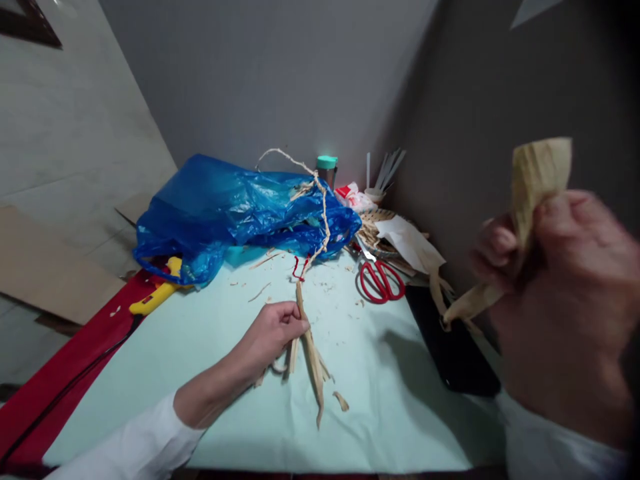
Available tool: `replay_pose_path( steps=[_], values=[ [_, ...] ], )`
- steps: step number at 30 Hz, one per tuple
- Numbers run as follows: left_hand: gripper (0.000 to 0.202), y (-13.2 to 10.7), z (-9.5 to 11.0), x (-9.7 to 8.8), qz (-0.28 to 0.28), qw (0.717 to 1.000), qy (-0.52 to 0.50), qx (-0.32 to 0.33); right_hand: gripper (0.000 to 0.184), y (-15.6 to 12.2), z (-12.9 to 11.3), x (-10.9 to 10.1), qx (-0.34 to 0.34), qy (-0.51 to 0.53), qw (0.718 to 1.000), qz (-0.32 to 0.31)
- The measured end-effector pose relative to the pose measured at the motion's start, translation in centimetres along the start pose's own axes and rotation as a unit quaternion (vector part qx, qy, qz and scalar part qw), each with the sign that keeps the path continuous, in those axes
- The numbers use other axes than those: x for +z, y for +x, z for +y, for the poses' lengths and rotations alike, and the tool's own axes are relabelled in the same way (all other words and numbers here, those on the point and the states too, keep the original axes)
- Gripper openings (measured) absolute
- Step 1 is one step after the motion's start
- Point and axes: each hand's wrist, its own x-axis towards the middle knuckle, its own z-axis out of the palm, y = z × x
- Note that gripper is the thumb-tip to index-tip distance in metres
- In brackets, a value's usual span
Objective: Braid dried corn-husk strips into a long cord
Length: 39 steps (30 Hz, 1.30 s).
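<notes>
My left hand (280, 327) is closed, with thumb and fingers pinching a bundle of dried husk strips (313, 373) just above the table. From the top of the bundle a thin twisted cord (325, 207) runs up and curls over a blue plastic bag. My right hand (565, 267) is raised close to the camera at the right, its fingers closed around a broad, pale dried husk strip (541, 167). Part of that hand is blurred. A narrower strip trails below it over a black phone-like slab (450, 340). Small husk scraps (341, 401) lie near the bundle.
The blue plastic bag (215, 207) spreads across the back of the pale green table cover (225, 413). Red-handled scissors (381, 281) lie right of centre, beside a woven basket (373, 217). A yellow corded tool (153, 297) rests at the left edge. Behind stands a green-lidded bottle (327, 170).
</notes>
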Motion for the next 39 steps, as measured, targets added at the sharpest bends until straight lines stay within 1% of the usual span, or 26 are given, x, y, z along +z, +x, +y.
replay_pose_path(
  steps=[1, 2, 3, 4, 5, 6, 7, 9, 10, 11, 13, 15, 18, 21, 23, 25, 27, 28, 29, 30, 31, 32, 35, 36, 37, 39],
  values=[
    [0.019, 0.0, 0.0, -0.1, -0.017, 1.0, -0.013, -0.005, 0.009, 1.3, 0.8, -0.5, -0.047, -0.119, 0.991, 0.035],
    [0.019, -0.1, 0.1, -0.2, -0.026, 0.999, -0.026, -0.009, 0.007, 2.4, 2.0, -1.0, -0.082, -0.275, 0.957, 0.045],
    [0.018, -0.2, 0.1, -0.3, -0.035, 0.998, -0.041, -0.012, 0.013, 3.4, 3.3, -1.4, -0.124, -0.435, 0.891, 0.034],
    [0.018, -0.2, 0.2, -0.4, -0.041, 0.997, -0.057, -0.015, 0.028, 4.1, 4.7, -1.8, -0.143, -0.543, 0.828, -0.001],
    [0.019, -0.3, 0.2, -0.4, -0.046, 0.996, -0.073, -0.016, 0.044, 4.4, 5.8, -2.0, -0.159, -0.6, 0.784, -0.03],
    [0.019, -0.3, 0.3, -0.5, -0.051, 0.994, -0.091, -0.017, 0.055, 4.4, 6.7, -2.1, -0.178, -0.627, 0.756, -0.065],
    [0.02, -0.3, 0.3, -0.5, -0.057, 0.992, -0.109, -0.018, 0.058, 3.9, 7.2, -1.9, -0.202, -0.619, 0.752, -0.099],
    [0.022, -0.3, 0.3, -0.6, -0.067, 0.987, -0.142, -0.021, 0.047, 1.8, 7.1, -0.8, -0.259, -0.547, 0.777, -0.174],
    [0.023, -0.3, 0.3, -0.6, -0.071, 0.985, -0.156, -0.023, 0.042, 0.3, 6.6, -0.1, -0.282, -0.491, 0.786, -0.249],
    [0.024, -0.4, 0.3, -0.6, -0.072, 0.983, -0.168, -0.027, 0.039, -1.4, 6.0, 0.8, -0.305, -0.431, 0.781, -0.334],
    [0.026, -0.4, 0.3, -0.6, -0.072, 0.98, -0.184, -0.032, 0.034, -4.6, 4.9, 2.3, -0.339, -0.339, 0.727, -0.491],
    [0.027, -0.5, 0.3, -0.6, -0.074, 0.978, -0.195, -0.029, 0.028, -7.0, 4.6, 3.1, -0.34, -0.285, 0.705, -0.554],
    [0.025, -0.6, 0.3, -0.6, -0.087, 0.977, -0.196, -0.006, 0.025, -8.3, 5.3, 3.0, -0.31, -0.258, 0.712, -0.575],
    [0.022, -0.7, 0.3, -0.5, -0.093, 0.979, -0.181, 0.025, 0.022, -8.1, 6.0, 2.3, -0.263, -0.235, 0.729, -0.587],
    [0.022, -0.8, 0.2, -0.5, -0.083, 0.981, -0.171, 0.039, 0.021, -7.7, 6.0, 1.8, -0.246, -0.219, 0.763, -0.556],
    [0.032, -0.9, 0.2, -0.4, -0.068, 0.983, -0.164, 0.044, 0.018, -7.4, 5.5, 1.6, -0.222, -0.218, 0.836, -0.451],
    [0.046, -0.9, 0.1, -0.4, -0.057, 0.984, -0.166, 0.043, 0.014, -7.0, 4.9, 1.7, -0.162, -0.197, 0.92, -0.297],
    [0.05, -0.9, 0.0, -0.4, -0.055, 0.983, -0.172, 0.04, 0.013, -6.8, 4.5, 1.8, -0.118, -0.179, 0.949, -0.232],
    [0.052, -0.9, -0.1, -0.3, -0.053, 0.982, -0.179, 0.034, 0.013, -6.6, 4.3, 2.1, -0.071, -0.16, 0.966, -0.191],
    [0.05, -0.9, -0.2, -0.3, -0.054, 0.981, -0.187, 0.027, 0.013, -6.5, 4.1, 2.4, -0.027, -0.151, 0.972, -0.178],
    [0.045, -0.8, -0.3, -0.3, -0.056, 0.979, -0.193, 0.019, 0.013, -6.5, 4.1, 2.7, 0.012, -0.156, 0.968, -0.195],
    [0.039, -0.8, -0.4, -0.2, -0.059, 0.979, -0.196, 0.012, 0.013, -6.7, 4.2, 3.0, 0.049, -0.175, 0.953, -0.241],
    [0.028, -0.7, -0.5, -0.1, -0.061, 0.979, -0.193, 0.006, 0.02, -7.8, 4.9, 3.9, 0.141, -0.233, 0.863, -0.425],
    [0.027, -0.6, -0.5, -0.1, -0.059, 0.98, -0.192, 0.006, 0.026, -8.3, 5.3, 4.1, 0.166, -0.235, 0.838, -0.464],
    [0.027, -0.6, -0.4, 0.0, -0.057, 0.979, -0.193, 0.006, 0.029, -8.7, 5.6, 4.2, 0.192, -0.224, 0.821, -0.489],
    [0.027, -0.6, -0.2, 0.1, -0.057, 0.979, -0.197, 0.007, 0.033, -9.3, 6.0, 4.2, 0.243, -0.18, 0.811, -0.501]
  ],
)
